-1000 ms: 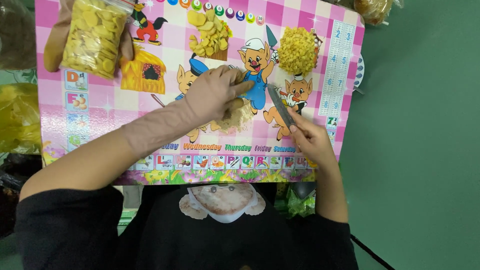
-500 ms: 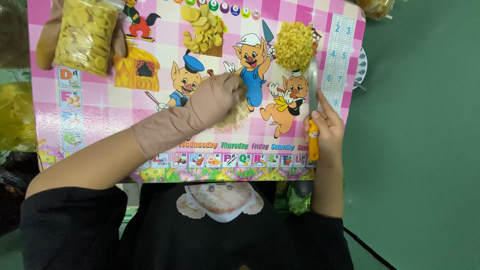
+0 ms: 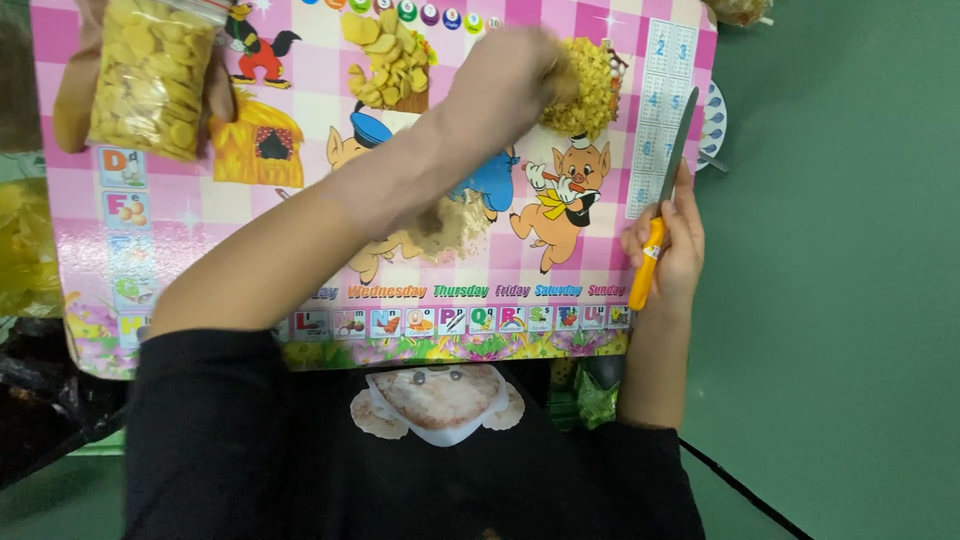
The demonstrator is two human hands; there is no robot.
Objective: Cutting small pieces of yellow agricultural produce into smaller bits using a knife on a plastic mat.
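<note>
My left hand (image 3: pixel 510 75) reaches across a pink cartoon mat (image 3: pixel 300 190) to a heap of yellow shredded bits (image 3: pixel 592 85) near its far right. The hand is blurred, its fingers curled at the heap's left side, and I cannot make out anything in them. At the mat's right edge my right hand (image 3: pixel 672 245) grips a knife by its orange handle (image 3: pixel 646 265). The grey blade (image 3: pixel 681 135) points away from me. A small beige crumbly pile (image 3: pixel 458 220) lies mid-mat under my left forearm.
A clear bag of yellow round chips (image 3: pixel 150 75) stands at the mat's far left, with another person's hand (image 3: pixel 72 95) behind it. Yellow slices (image 3: pixel 390 60) are piled at the top middle. A plate rim (image 3: pixel 712 118) shows beyond the right edge, on the green surface (image 3: pixel 840 300).
My left hand has moved from the beige pile in the middle up to the yellow shredded heap. My right hand has kept the knife and shifted slightly at the mat's right edge.
</note>
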